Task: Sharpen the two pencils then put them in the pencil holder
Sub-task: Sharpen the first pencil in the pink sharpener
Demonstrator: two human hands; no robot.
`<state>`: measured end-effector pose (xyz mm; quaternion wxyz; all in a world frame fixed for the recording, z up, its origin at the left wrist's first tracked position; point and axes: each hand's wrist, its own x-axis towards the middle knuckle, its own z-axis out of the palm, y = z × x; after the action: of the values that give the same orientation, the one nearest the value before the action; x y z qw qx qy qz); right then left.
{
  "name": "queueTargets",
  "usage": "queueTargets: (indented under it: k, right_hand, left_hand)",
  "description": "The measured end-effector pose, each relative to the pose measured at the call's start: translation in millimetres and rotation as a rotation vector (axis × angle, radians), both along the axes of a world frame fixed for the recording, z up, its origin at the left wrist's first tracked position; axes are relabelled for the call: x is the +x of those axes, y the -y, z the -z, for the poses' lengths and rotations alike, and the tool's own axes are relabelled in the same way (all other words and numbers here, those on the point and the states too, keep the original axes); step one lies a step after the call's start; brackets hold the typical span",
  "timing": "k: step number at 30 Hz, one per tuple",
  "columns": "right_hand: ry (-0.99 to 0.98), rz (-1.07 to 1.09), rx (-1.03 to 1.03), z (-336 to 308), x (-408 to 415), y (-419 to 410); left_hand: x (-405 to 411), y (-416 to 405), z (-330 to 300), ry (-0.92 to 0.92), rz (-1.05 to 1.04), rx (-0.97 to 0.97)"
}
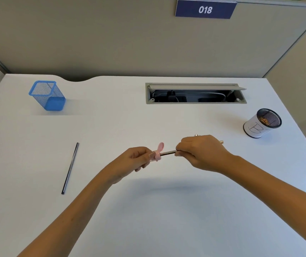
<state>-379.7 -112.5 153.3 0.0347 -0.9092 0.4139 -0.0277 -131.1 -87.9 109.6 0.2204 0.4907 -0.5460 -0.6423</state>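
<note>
At the upper left of the frame a blue mesh pencil holder (47, 95) stands on the white desk (148, 210), square-mouthed and with nothing visible in it. Below it, at the left of the frame's middle, a dark pencil (70, 168) lies alone on the desk top, running from upper right to lower left, well apart from both hands and from the holder.

Near the centre of the frame the left hand (136, 160) is raised over the desk with its fingers curled round a small pink sharpener (157, 154); a pink flap of the sharpener stands up above the fingertips. The second pencil (168, 153) runs almost level from the sharpener toward the right, its left end inside the sharpener and only a short stretch of the shaft visible between the two hands. The right hand (202, 153) grips the pencil just beside that stretch, fingers and thumb closed round the shaft, knuckles up. The pencil's far end, with a pale metal-coloured tip, pokes out past the right side of the hand. Both forearms reach in from the bottom edge.

At upper centre-right an open cable hatch (195, 93) is set in the desk, with dark cables inside. At the right, a black mesh cup (262, 123) wrapped in white paper stands on the desk, with brownish bits inside that cannot be made out. On the grey partition above, a blue sign (205, 9) reads 018.
</note>
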Motion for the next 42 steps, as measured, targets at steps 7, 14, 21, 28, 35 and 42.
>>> queueTargets:
  k: [7,14,21,28,35,42]
  right_hand:
    - [0.171,0.260,0.664,-6,1,1]
    - [-0.098,0.061,0.262,-11,1,-3]
    - [-0.019,-0.147,-0.391,-3,-18,1]
    - [-0.033,0.038,-0.021,-10,-12,1]
    - [0.090,0.225,0.410,-23,-3,6]
    - [0.313,0.418,0.860,-25,-12,10]
  left_hand:
    - [-5,-7,8,0.208,-0.014,-0.542]
    - [3,2,1,0.042,0.024,-0.050]
    - [0,7,-16,-0.103,0.053,0.343]
    - [-1,3,-20,0.004,0.007,0.013]
    - [4,7,-10,0.210,-0.066,-0.627]
    - [19,16,-5,0.174,-0.212,-0.625]
